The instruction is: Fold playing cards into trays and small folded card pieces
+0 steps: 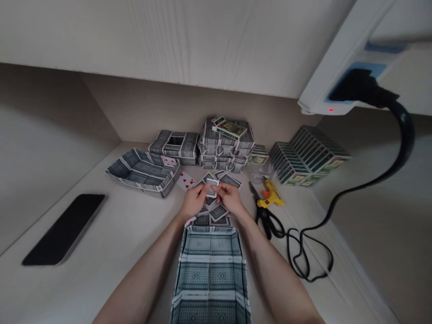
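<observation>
Between my two hands is a playing card [212, 189], its patterned back up and a white edge along its top. My left hand [195, 200] pinches it from the left, and my right hand [230, 197] pinches it from the right. Loose playing cards [219, 213] lie scattered under and around both hands, mostly backs up. Close to my body, between my forearms, stands a long open box made of playing cards [209, 259]. A red-suited card [186, 181] lies face up left of my hands.
An open card tray [138, 173] and card-built boxes [227, 144] stand at the back. Stacked card packs [308, 155] are at right. Scissors [270, 222], a yellow glue gun [272, 195] and its black cord [332, 211] lie right. A phone [64, 229] lies left. A power strip [337, 81] hangs above.
</observation>
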{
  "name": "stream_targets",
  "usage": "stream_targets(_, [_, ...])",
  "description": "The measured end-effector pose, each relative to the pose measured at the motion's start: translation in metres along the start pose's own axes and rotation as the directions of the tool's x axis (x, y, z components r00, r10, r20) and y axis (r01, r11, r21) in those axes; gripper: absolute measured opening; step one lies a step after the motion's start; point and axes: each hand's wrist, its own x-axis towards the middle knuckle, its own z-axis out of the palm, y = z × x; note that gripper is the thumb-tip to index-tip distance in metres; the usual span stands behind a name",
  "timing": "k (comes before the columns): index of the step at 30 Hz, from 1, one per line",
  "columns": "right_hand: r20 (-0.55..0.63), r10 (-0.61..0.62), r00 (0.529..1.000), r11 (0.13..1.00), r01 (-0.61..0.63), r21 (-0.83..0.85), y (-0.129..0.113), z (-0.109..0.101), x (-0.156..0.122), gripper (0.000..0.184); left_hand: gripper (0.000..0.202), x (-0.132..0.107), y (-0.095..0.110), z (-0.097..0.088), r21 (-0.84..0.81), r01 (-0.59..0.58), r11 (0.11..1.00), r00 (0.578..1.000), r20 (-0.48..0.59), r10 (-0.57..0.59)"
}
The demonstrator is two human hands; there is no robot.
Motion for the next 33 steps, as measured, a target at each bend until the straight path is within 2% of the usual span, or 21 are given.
stream_targets(5, [-0.038, -0.008, 0.999, 1.0, 0.008, -0.007, 0.0012, -0.0009, 0.001, 0.034, 0.041, 0.0003, -0.0006, -0.0028, -0.113, -0.014, 0.993, 0.994, 0.108, 0.026])
stream_targets(8, [-0.035, -0.009, 0.999, 1.0, 0.008, -0.015, 0.0006, -0.0016, 0.0014, 0.033, 0.039, 0.0006, 0.0008, -0.0033, -0.094, -0.022, 0.995, 0.991, 0.133, 0.034])
stream_targets(20, [-0.038, -0.027, 0.999, 0.999, 0.025, -0.04, 0.0001, 0.0007, -0.0001, 0.035, 0.034, 0.0011, 0.0044, -0.0031, -0.055, -0.03, 0.998, 0.994, 0.106, 0.036])
stream_targets(25, [-0.035, -0.026, 0.999, 0.998, 0.024, -0.056, 0.0043, 0.0005, 0.0015, 0.035, 0.034, 0.0012, 0.0031, -0.0018, 0.023, -0.09, 0.996, 0.993, 0.08, 0.088])
stream_targets(33, [-0.037, -0.033, 0.999, 0.997, 0.031, -0.073, 0.0043, 0.0003, 0.0013, 0.035, 0.036, 0.0003, 0.0067, -0.0026, 0.131, -0.094, 0.987, 0.995, 0.049, 0.088])
